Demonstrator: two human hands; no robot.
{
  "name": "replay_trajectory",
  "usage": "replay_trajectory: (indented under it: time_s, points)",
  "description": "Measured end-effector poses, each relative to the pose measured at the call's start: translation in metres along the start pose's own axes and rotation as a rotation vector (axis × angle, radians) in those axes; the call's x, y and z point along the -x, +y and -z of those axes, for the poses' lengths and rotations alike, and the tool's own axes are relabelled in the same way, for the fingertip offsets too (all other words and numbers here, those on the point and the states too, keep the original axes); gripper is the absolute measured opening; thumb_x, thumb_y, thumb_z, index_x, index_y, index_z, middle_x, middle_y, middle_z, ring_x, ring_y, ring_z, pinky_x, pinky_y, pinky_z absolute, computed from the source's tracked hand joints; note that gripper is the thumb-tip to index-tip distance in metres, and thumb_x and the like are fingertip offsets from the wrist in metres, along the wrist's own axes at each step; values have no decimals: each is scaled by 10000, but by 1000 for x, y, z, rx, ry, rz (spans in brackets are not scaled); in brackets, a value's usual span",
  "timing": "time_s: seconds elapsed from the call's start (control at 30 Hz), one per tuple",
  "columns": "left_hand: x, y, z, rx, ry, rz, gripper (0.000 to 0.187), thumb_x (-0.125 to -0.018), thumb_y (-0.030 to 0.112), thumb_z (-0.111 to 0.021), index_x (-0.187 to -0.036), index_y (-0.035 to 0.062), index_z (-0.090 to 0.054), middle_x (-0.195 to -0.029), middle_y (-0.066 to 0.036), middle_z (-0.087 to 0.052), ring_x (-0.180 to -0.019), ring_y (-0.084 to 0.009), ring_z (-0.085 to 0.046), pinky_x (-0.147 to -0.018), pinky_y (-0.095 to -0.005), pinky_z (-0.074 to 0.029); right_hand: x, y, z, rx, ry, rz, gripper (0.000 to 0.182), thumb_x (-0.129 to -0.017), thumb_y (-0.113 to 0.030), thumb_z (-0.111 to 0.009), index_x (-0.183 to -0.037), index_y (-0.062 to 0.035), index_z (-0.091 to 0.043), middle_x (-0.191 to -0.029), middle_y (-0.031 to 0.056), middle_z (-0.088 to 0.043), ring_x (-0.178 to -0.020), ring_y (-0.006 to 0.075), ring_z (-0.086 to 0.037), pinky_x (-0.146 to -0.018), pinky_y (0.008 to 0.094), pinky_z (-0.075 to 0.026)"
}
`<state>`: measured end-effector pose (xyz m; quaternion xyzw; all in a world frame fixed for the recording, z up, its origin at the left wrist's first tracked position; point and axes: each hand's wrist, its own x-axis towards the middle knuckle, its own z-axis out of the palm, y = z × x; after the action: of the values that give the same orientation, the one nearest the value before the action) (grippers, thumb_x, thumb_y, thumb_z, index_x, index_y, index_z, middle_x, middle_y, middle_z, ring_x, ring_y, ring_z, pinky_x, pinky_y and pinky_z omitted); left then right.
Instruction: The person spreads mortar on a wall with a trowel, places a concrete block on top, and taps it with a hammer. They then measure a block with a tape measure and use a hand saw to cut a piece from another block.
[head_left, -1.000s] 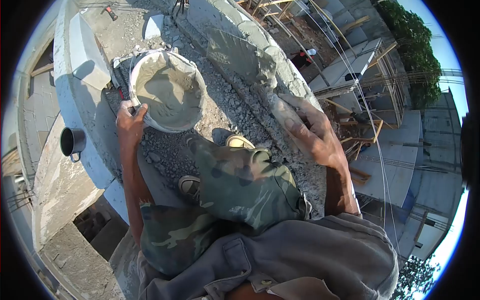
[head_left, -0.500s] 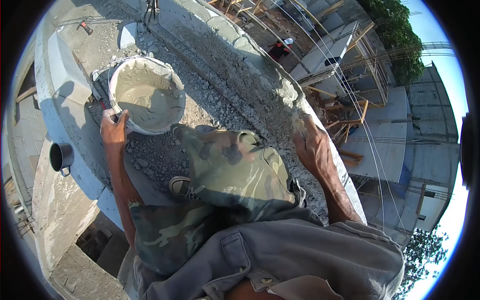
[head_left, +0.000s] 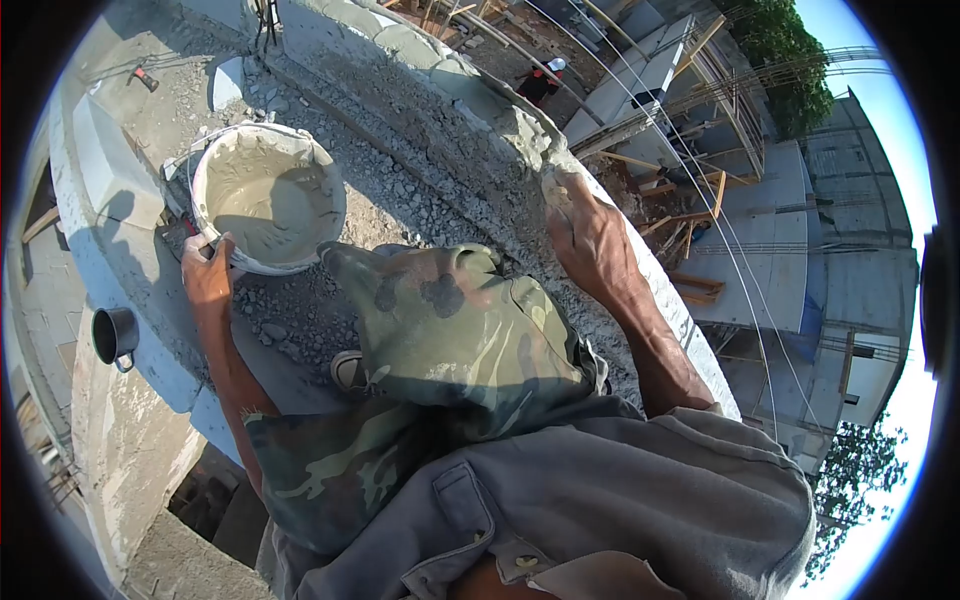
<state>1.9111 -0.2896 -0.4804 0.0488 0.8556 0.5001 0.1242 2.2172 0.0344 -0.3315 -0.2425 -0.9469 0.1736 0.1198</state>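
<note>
Since the earlier frames, my right hand has moved up and leftward in the frame, and the whole view has shifted too. Its fingers are bent inward at the rough grey mortar edge, right of the centre; what they have hold of is mostly hidden, so I cannot tell how closed they are. My left hand is closed on the rim of the round whitish bucket, thumb and fingers pinching its near left side. This bucket is in the upper left, with wet grey mortar inside. Beside it lies grey broken rubble. Farther out, a dark metal mug is at the left, a small red-and-black tool lies at the upper left, and a white-helmeted person is at the top.
</note>
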Motion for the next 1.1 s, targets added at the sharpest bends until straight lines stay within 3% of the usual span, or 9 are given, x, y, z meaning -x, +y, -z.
replay_trajectory:
  time_s: [0.47, 0.57, 0.67, 0.77, 0.87, 0.93, 1.0, 1.07, 1.1]
  points:
    - [-1, 9, -3, 110, -9, 45, 328, -883, 223, -667, -1098, 3, -551, -944, -94, -578, -808, -175, -587, -619, -293, -557, 66, 56, 47, 331, -308, -350, 394, -832, -107, -519, -1206, 12, -492, -809, 350, -608, -774, 446, -647, -701, 514, -524]
    - [-4, -2, -1, -48, 5, -33, 326, -878, 215, -671, -1101, 8, -554, -944, -93, -583, -804, -171, -589, -620, -292, -559, 62, 55, 74, 273, -360, -566, 391, -847, -115, -518, -1226, -19, -508, -891, 259, -659, -786, 416, -657, -748, 460, -520]
    - [7, 14, -1, 10, 72, 18, 296, -856, 207, -684, -1014, -17, -575, -859, -122, -639, -744, -199, -581, -699, -345, -473, 44, 9, 67, 1, -20, -397, 381, -863, -110, -523, -1234, -27, -503, -860, 256, -658, -785, 397, -662, -741, 434, -507]
    - [2, 3, -4, -11, 63, -66, 300, -844, 210, -691, -1006, -16, -578, -857, -123, -646, -749, -198, -583, -714, -336, -473, 7, -36, 52, -207, -141, -258, 388, -885, -127, -541, -1254, -22, -484, -838, 239, -656, -796, 386, -662, -723, 412, -495]
    - [7, 15, -7, 17, 64, -124, 326, -814, 208, -711, -1005, -20, -579, -857, -131, -649, -768, -207, -596, -741, -344, -477, -47, -50, -15, -409, -251, 231, 358, -916, -161, -531, -1234, 1, -510, -976, 218, -645, -826, 292, -640, -711, 392, -506]
    - [11, 23, -12, -2, 81, -117, 330, -788, 192, -717, -1000, -19, -577, -873, -131, -650, -794, -209, -605, -752, -354, -473, -86, -44, -91, -264, -365, 493, 322, -907, -132, -535, -1190, 22, -530, -1025, 223, -642, -888, 348, -627, -721, 422, -509]
    - [17, 36, -13, -46, 103, -111, 329, -784, 192, -710, -1001, -15, -576, -885, -138, -649, -810, -220, -612, -758, -360, -473, -104, -57, -157, 445, -136, 936, 304, -891, -174, -516, -1150, -23, -566, -939, 239, -653, -923, 389, -640, -779, 479, -486]
    - [20, 44, -11, -90, 107, -101, 327, -780, 193, -702, -1002, -11, -575, -896, -146, -648, -825, -232, -619, -763, -366, -473, -132, -95, -182, 37, -738, 509, 309, -897, -209, -488, -1126, -22, -578, -995, 218, -653, -942, 378, -635, -798, 463, -495]
    - [21, 46, -11, -121, 93, -110, 327, -778, 198, -696, -1001, -7, -573, -899, -155, -645, -833, -247, -622, -766, -373, -473, -137, -97, -185, 34, -728, 526, 309, -897, -209, -488, -1126, -22, -578, -995, 218, -653, -942, 378, -635, -798, 463, -495]
